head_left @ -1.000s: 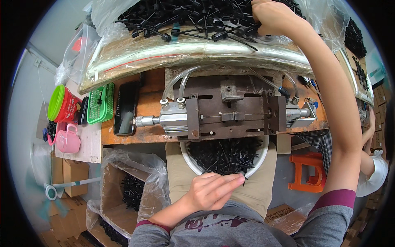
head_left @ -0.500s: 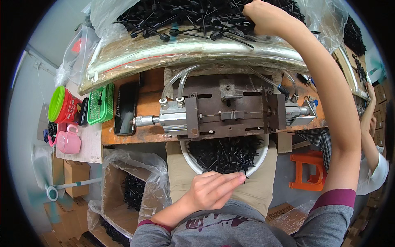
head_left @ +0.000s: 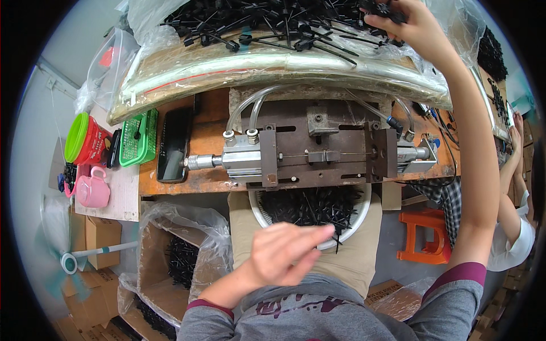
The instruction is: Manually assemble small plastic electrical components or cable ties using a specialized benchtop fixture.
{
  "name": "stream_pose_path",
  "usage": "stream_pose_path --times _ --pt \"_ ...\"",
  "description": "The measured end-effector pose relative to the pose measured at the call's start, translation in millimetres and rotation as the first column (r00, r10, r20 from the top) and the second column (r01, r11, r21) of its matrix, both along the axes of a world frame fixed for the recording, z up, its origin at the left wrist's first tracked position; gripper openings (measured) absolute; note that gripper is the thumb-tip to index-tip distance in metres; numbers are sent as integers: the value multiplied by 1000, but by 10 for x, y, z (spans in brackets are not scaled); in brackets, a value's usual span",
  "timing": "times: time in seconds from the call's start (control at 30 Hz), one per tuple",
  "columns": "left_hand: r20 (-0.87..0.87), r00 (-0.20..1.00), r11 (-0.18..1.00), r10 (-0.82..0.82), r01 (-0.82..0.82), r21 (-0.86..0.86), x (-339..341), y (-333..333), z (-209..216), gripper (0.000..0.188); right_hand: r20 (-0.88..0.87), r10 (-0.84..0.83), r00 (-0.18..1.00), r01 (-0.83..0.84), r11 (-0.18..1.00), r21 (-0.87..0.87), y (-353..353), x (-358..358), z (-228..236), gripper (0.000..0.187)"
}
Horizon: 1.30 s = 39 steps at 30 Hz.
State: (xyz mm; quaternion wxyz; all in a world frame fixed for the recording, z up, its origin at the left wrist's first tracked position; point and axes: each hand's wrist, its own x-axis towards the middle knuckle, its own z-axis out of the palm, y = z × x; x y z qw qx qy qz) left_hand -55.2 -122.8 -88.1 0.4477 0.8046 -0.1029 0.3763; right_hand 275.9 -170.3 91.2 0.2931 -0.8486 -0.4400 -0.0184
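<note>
At upper right, above the film-covered board [head_left: 273, 71], the right hand [head_left: 425, 31] has its fingers closed around a small clump of black parts [head_left: 385, 10]. Loose heap [head_left: 273, 23] of similar pieces beside it: thin straight rods, chunky block-like heads, dark finish, lying at all angles. More pieces fill the white basin [head_left: 364, 211] on the lap. Left hand [head_left: 284, 253] near basin's front rim, blurred, fingers extended together; cannot tell whether they grip the dark rod [head_left: 338, 242] at their tips. Brown metal fixture [head_left: 347, 146] sits on the tabletop [head_left: 206, 133].
</note>
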Motion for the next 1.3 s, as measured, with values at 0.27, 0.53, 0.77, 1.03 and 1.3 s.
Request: stream_pose_path --times 0.27,0.53,0.77,1.03,1.3 --pt "-92 995 883 48 -85 -461 431 273 519 45 245 377 893 -431 873 229 -498 -1074 -717 25" --pt "-173 967 688 -186 2 -725 446 126 389 37 208 274 939 -335 867 370 -733 -1498 -1340 27" --pt "-297 952 897 -75 -66 -437 318 173 336 45 49 287 957 -278 848 451 -881 -1450 -1440 22" --pt "-274 900 903 340 -232 361 426 30 82 30 -241 256 936 -101 852 513 -1083 -1539 -1425 17" --pt "-218 881 791 421 -238 564 528 24 97 29 -420 260 869 -10 860 511 -1183 -1703 -1434 16"
